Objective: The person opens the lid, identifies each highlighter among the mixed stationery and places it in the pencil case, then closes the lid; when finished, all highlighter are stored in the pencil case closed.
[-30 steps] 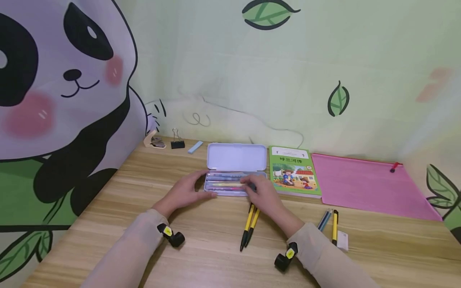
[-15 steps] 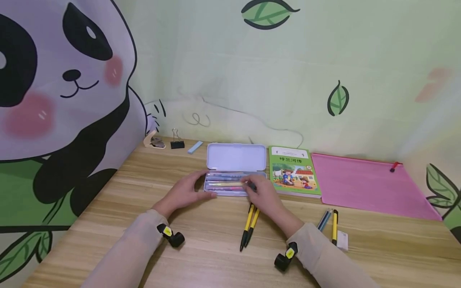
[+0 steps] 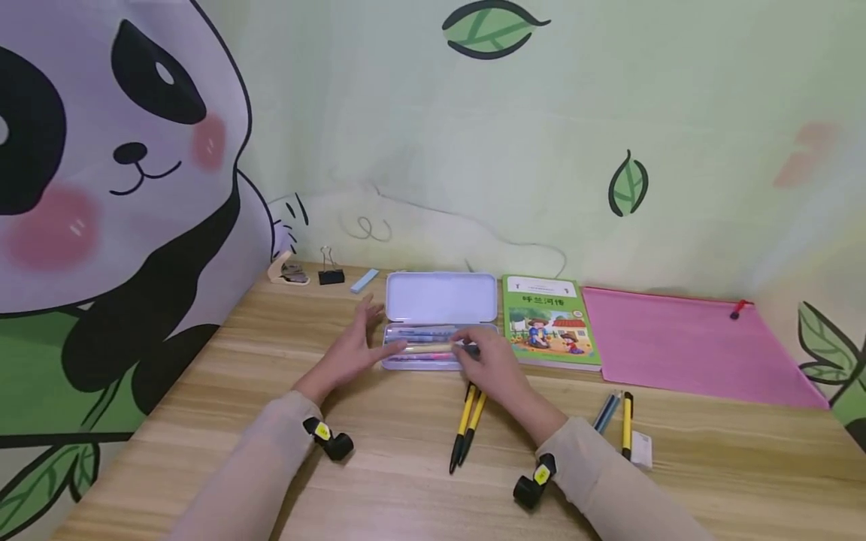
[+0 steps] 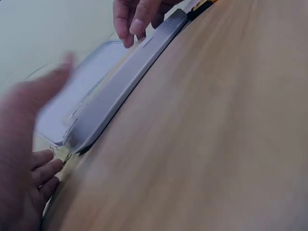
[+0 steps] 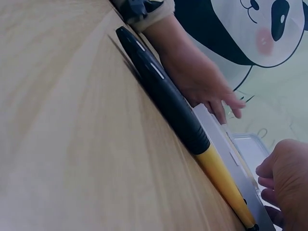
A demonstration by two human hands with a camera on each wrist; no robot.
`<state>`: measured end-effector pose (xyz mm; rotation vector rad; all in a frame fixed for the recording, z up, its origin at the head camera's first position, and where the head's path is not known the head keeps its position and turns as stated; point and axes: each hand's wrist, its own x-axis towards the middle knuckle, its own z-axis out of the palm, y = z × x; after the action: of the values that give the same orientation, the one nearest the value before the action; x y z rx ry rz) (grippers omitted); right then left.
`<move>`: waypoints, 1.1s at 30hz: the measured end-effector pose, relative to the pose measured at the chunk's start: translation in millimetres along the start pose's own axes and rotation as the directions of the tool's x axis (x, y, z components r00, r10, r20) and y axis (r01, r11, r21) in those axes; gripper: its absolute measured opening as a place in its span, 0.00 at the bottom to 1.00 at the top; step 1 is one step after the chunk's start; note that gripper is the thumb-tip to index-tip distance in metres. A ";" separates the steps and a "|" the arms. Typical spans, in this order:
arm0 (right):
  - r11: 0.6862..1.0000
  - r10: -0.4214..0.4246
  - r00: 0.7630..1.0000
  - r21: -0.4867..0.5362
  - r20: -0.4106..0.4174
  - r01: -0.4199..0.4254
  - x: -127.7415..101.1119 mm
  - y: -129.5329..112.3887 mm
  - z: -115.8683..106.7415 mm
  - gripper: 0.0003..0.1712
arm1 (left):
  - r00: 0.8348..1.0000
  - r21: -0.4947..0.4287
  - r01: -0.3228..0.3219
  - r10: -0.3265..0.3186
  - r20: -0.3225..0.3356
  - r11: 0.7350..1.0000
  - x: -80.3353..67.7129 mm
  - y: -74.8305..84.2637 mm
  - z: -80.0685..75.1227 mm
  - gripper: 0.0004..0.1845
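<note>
An open pencil case [image 3: 441, 298] with several pens in its tray lies before me in the head view. My left hand [image 3: 348, 349] is at its left end, fingers spread and thumb stretched over the tray's edge. My right hand [image 3: 494, 364] is over the tray's right half, its thumb and curled fingers pinching a pale yellowish pen [image 3: 429, 349] that lies lengthwise there; a dark end shows by the fingers. In the right wrist view those fingers are right at the case's rim, beyond a yellow-and-black pen [image 5: 178, 113] on the table. The left wrist view shows the case's front wall [image 4: 130, 72].
Two yellow-and-black pens [image 3: 467, 428] lie in front of the case. Right of it are a green book [image 3: 551, 323] and a pink zip pouch [image 3: 697, 349]. Blue pencils [image 3: 607, 412], another yellow pen [image 3: 627, 427] and a white block [image 3: 642, 451] lie nearer. A binder clip [image 3: 331, 276] stands behind left.
My left hand has let go of the case's left end; its fingers have spread and its thumb has moved up from the front edge. My right hand stays nearly in place. The head view has shifted slightly.
</note>
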<state>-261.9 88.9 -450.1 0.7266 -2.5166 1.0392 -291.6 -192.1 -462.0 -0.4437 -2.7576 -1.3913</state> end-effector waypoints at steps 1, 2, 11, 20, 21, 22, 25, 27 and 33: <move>1.000 -0.001 1.000 0.002 -0.006 0.001 -0.2 0.7 -0.3 0.09 | 1.000 -0.060 0.013 -0.014 -0.009 0.998 4.3 0.6 1.3 0.63; 1.000 -0.002 1.000 0.002 -0.012 0.002 -0.2 1.3 -0.3 0.09 | 0.999 -0.124 0.023 -0.026 -0.021 0.992 8.7 1.1 2.4 0.62; 1.000 -0.004 0.995 0.020 -0.099 0.006 -2.5 -0.7 1.3 0.10 | 0.994 -0.417 0.054 -0.088 -0.061 0.907 23.9 4.6 2.3 0.46; 0.996 -0.063 0.920 0.027 -0.386 0.079 3.3 9.1 -9.4 0.19 | 0.984 -0.398 -0.091 0.021 -0.175 0.913 20.3 1.7 5.2 0.33; 0.996 -0.067 0.917 0.023 -0.394 0.082 3.5 9.4 -10.0 0.21 | 0.983 -0.391 -0.092 0.022 -0.180 0.916 18.9 1.7 4.7 0.32; 0.996 -0.066 0.915 0.022 -0.398 0.081 3.6 9.3 -10.8 0.23 | 0.982 -0.388 -0.097 0.026 -0.185 0.917 17.9 1.9 4.2 0.31; 0.998 -0.051 0.919 0.018 -0.390 0.063 3.2 9.6 -11.8 0.31 | 0.979 -0.376 -0.116 0.042 -0.200 0.920 15.4 2.9 3.6 0.31; 0.999 -0.031 0.927 0.019 -0.375 0.041 2.5 9.4 -12.2 0.35 | 0.976 -0.381 -0.131 0.052 -0.212 0.915 14.3 3.4 3.4 0.30; 0.999 0.041 0.940 0.041 -0.339 -0.029 1.8 8.3 -14.5 0.37 | 0.959 -0.439 -0.198 0.081 -0.272 0.876 9.8 7.7 1.5 0.23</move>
<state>-266.7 103.8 -444.0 0.4643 -2.2257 1.1169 -298.9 -184.2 -455.4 -0.4335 -2.1392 -1.9171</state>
